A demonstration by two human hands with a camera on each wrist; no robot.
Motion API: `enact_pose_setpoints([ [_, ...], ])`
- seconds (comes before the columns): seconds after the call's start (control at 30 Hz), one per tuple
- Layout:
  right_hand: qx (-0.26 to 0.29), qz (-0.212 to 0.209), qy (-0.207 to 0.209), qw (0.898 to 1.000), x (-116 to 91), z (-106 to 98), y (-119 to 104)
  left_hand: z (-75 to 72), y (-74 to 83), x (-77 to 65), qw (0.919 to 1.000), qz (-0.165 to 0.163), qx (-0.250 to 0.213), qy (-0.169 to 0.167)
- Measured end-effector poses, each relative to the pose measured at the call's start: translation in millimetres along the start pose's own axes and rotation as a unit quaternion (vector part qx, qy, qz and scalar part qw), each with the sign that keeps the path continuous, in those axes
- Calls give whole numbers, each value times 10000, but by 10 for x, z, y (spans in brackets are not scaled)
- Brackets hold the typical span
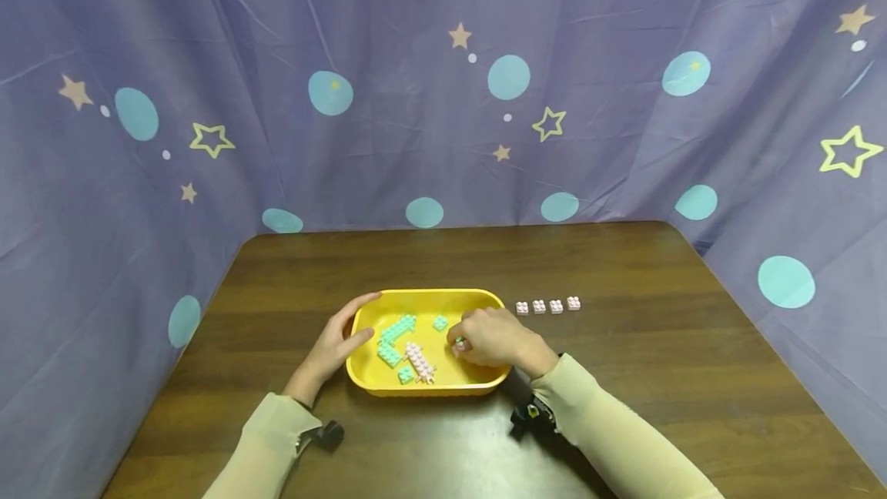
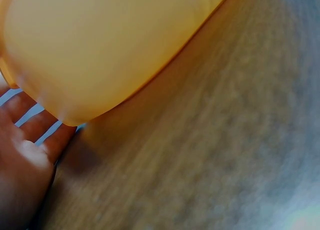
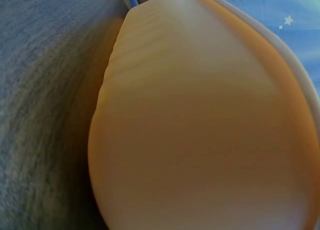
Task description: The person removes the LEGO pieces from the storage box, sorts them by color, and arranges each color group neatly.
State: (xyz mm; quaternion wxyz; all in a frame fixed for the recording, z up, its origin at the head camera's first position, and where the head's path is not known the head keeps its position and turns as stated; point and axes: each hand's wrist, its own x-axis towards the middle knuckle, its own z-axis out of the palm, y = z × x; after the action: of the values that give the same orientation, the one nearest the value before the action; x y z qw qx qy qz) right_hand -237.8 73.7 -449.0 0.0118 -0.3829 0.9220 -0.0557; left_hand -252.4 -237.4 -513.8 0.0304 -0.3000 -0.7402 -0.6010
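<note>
A yellow tray (image 1: 433, 390) stands on the table. My left hand (image 1: 334, 343) grips its left end, thumb over the rim and fingers along the outside; in the left wrist view those fingers lie against the tray's outer wall (image 2: 100, 50). Inside the right end, my right hand (image 1: 493, 336) pinches a small building brick (image 1: 460, 343), mostly hidden by the fingers, with bits of pink and green showing. Left of it in the tray lie a long pink brick piece (image 1: 419, 361), mint-green bricks (image 1: 397, 329) and a single mint-green brick (image 1: 440, 323). The tray's wall (image 3: 200, 115) fills most of the right wrist view.
Several small pink bricks (image 1: 539, 306) stand in a row on the wooden table (image 1: 658, 376), just right of the tray's far corner. A purple curtain (image 1: 416, 98) with stars and dots hangs behind the table and along both sides.
</note>
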Motion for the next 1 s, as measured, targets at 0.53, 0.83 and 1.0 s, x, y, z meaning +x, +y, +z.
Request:
enact_pose_setpoints([
  [0.53, 170, -171, 110, 9996, -12, -3, -31, -3, 42, -64, 9999, 0, -144, -32],
  [0.83, 65, -195, 532, 9984, -53, -147, -27, 6, 29, -40, 10000, 76, -20, -18],
  [1.0, 132, 31, 681, 9976, -93, -247, 7, 0, 23, -24, 9999, 110, 7, -10],
])
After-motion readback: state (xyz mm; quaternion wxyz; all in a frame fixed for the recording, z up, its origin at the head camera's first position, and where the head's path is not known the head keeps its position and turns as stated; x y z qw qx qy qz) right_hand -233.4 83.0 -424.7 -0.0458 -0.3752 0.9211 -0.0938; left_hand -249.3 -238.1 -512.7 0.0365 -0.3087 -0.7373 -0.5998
